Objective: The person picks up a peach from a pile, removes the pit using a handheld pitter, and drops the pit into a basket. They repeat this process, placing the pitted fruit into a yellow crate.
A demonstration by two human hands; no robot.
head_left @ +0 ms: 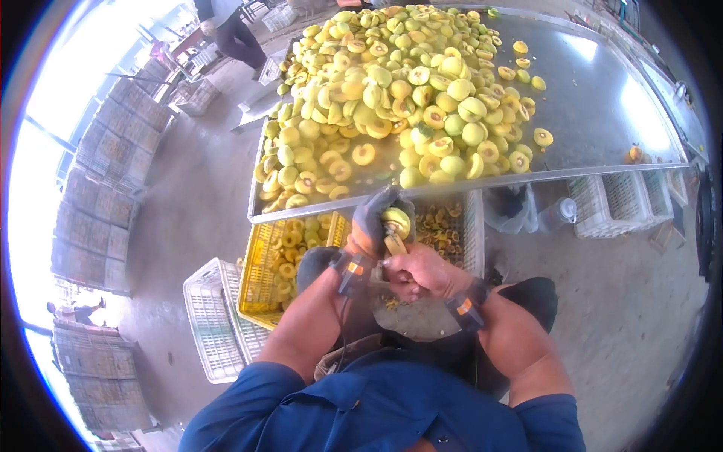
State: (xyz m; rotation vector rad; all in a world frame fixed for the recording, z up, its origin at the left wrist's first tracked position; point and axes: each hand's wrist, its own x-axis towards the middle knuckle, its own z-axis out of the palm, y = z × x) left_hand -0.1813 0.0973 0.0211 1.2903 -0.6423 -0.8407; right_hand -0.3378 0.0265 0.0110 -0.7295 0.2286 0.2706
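My left hand (pixel 375 218), in a dark glove, is closed around a yellow-green peach half (pixel 396 221) just off the front rim of the metal table. In my right hand (pixel 425 273), which is bare, I grip a small tool with a pale wooden handle (pixel 395 244). Its upper end meets the fruit, and its working tip is hidden. A large heap of halved peaches (pixel 407 83), several with stones showing, lies on the metal table (pixel 587 98) in front of me.
Below my left arm stands a yellow crate (pixel 256 275) of peach halves, beside white crates (pixel 203 316). Brown stones and scraps (pixel 440 226) fill a container under the table edge. White baskets (pixel 610 203) and a plastic jug (pixel 559 213) sit right. A person (pixel 233 38) stands far left.
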